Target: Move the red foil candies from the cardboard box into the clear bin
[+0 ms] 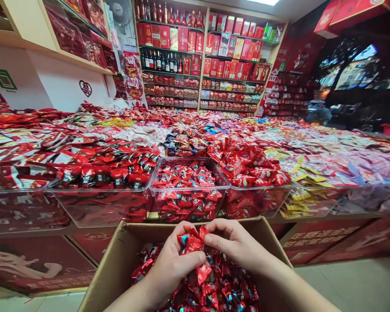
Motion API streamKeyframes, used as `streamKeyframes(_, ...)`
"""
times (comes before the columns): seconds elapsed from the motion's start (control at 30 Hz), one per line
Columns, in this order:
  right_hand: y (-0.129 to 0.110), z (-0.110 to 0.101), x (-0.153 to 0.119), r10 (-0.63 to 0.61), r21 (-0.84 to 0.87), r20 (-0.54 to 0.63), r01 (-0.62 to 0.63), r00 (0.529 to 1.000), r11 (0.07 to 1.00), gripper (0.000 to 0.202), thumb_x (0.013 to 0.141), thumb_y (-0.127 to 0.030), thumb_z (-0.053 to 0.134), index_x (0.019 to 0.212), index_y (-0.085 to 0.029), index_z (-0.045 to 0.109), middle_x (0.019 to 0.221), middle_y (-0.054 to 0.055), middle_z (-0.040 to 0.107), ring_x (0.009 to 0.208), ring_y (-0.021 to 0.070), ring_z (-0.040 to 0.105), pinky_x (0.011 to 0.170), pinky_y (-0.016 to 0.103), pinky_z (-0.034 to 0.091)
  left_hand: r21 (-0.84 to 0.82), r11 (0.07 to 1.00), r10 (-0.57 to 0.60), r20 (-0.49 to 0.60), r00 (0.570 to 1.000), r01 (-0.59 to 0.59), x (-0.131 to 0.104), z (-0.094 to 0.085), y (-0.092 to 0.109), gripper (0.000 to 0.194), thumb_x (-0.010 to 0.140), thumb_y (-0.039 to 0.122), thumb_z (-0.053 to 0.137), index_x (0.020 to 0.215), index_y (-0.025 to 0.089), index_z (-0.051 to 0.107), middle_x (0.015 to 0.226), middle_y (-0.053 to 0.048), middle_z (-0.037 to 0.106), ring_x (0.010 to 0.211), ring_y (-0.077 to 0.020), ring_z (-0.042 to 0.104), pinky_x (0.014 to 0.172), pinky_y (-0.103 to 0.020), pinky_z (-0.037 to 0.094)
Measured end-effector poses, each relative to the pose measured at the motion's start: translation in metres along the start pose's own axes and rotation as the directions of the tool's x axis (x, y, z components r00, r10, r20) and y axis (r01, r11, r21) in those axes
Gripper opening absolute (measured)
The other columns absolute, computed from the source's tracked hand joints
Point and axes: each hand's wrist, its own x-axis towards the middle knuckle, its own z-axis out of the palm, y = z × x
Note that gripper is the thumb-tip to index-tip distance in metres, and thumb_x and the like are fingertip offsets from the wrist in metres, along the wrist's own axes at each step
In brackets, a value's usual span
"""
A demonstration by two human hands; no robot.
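My left hand (pixel 177 260) is closed around several red-wrapped candies (pixel 193 243) with bits of blue on their foil. The fingers of my right hand (pixel 229 238) pinch the end of a red wrapper in that same bunch. Both hands are above an open cardboard box (pixel 105 264), whose inside holds many loose candies (pixel 243 288) of the same red and blue kind. Just beyond the box, a clear plastic bin (pixel 188 189) is partly filled with matching candies. How many pieces lie inside my left palm is hidden.
Clear bins of red packets (pixel 256 167), dark-and-red packets (pixel 107 175) and yellow packets (pixel 299 173) flank the middle bin. Heaps of wrapped sweets stretch back to shelves (pixel 172 50) of bottles and red boxes. Tiled floor (pixel 351 286) shows at right.
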Motion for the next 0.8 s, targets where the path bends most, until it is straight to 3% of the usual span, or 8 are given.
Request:
streamKeyframes(0.1, 0.001, -0.006, 0.001, 0.044, 0.109, -0.072, -0.036, 0.996, 0.993, 0.019, 0.073, -0.033, 0.056, 0.072, -0.014, 0.058, 0.073, 0.002, 0.059, 0.069, 0.0138, 0.053, 0.065, 0.028, 0.041, -0.027, 0.999, -0.042, -0.038, 0.998, 0.041, 0.000, 0.004, 0.001, 0.024, 0.065, 0.018, 0.057, 0.081, 0.022, 0.040, 0.054, 0.002, 0.060, 0.045, -0.0089, 0.048, 0.043, -0.018, 0.032)
streamKeyframes(0.23, -0.001, -0.011, -0.001, 0.087, 0.219, -0.156, -0.051, 0.984, 0.974, 0.019, 0.073, -0.033, 0.056, 0.071, -0.015, 0.056, 0.066, 0.000, 0.058, 0.061, 0.0113, 0.053, 0.059, 0.026, 0.042, 0.013, 0.995, -0.091, -0.209, 0.974, 0.095, 0.002, 0.008, 0.006, 0.020, 0.070, 0.026, 0.056, 0.081, 0.023, 0.040, 0.057, 0.003, 0.059, 0.051, -0.0086, 0.051, 0.038, -0.014, 0.026)
streamKeyframes(0.37, 0.001, -0.008, -0.004, 0.061, 0.279, -0.161, -0.014, 0.985, 0.960, 0.015, 0.070, -0.029, 0.061, 0.075, -0.016, 0.055, 0.066, -0.001, 0.058, 0.059, 0.0098, 0.053, 0.057, 0.023, 0.043, -0.005, 0.999, -0.036, -0.267, 0.963, 0.036, 0.005, 0.007, 0.007, 0.024, 0.067, 0.025, 0.060, 0.081, 0.023, 0.041, 0.060, 0.005, 0.054, 0.051, -0.0079, 0.049, 0.039, -0.015, 0.031)
streamKeyframes(0.5, 0.002, -0.003, -0.009, -0.039, 0.287, -0.083, 0.061, 0.996, 0.956, 0.043, 0.066, -0.020, 0.065, 0.105, -0.024, 0.047, 0.090, 0.002, 0.057, 0.080, 0.0131, 0.055, 0.071, 0.028, 0.045, -0.042, 0.999, -0.029, -0.210, 0.977, 0.021, 0.005, 0.002, 0.006, 0.022, 0.067, 0.024, 0.061, 0.081, 0.022, 0.043, 0.063, 0.006, 0.052, 0.053, -0.0078, 0.049, 0.042, -0.017, 0.036)
streamKeyframes(0.67, 0.002, -0.002, -0.013, -0.279, -0.042, -0.045, 0.277, 0.959, 0.960, 0.026, 0.072, -0.017, 0.058, 0.098, -0.021, 0.055, 0.103, 0.005, 0.054, 0.098, 0.0171, 0.049, 0.087, 0.032, 0.038, -0.206, 0.967, -0.180, -0.126, 0.976, 0.152, 0.004, -0.002, 0.004, 0.017, 0.068, 0.016, 0.059, 0.083, 0.018, 0.050, 0.067, 0.003, 0.054, 0.052, -0.0058, 0.050, 0.045, -0.017, 0.040)
streamKeyframes(0.73, 0.002, -0.001, -0.012, -0.259, -0.004, -0.051, 0.259, 0.965, 0.966, 0.024, 0.073, -0.019, 0.057, 0.098, -0.021, 0.054, 0.095, 0.005, 0.057, 0.089, 0.0156, 0.053, 0.080, 0.030, 0.042, -0.232, 0.953, -0.223, -0.101, 0.970, 0.195, 0.005, -0.002, 0.003, 0.018, 0.068, 0.015, 0.058, 0.085, 0.017, 0.052, 0.066, 0.002, 0.055, 0.051, -0.0054, 0.050, 0.043, -0.015, 0.038)
streamKeyframes(0.8, 0.003, -0.001, -0.011, -0.162, 0.066, -0.117, 0.170, 0.980, 0.983, 0.020, 0.074, -0.023, 0.056, 0.094, -0.019, 0.054, 0.082, 0.002, 0.059, 0.075, 0.0127, 0.056, 0.069, 0.026, 0.046, -0.210, 0.952, -0.242, -0.070, 0.968, 0.223, 0.005, -0.001, 0.002, 0.017, 0.069, 0.017, 0.057, 0.085, 0.017, 0.052, 0.063, 0.002, 0.055, 0.051, -0.0061, 0.050, 0.041, -0.014, 0.036)
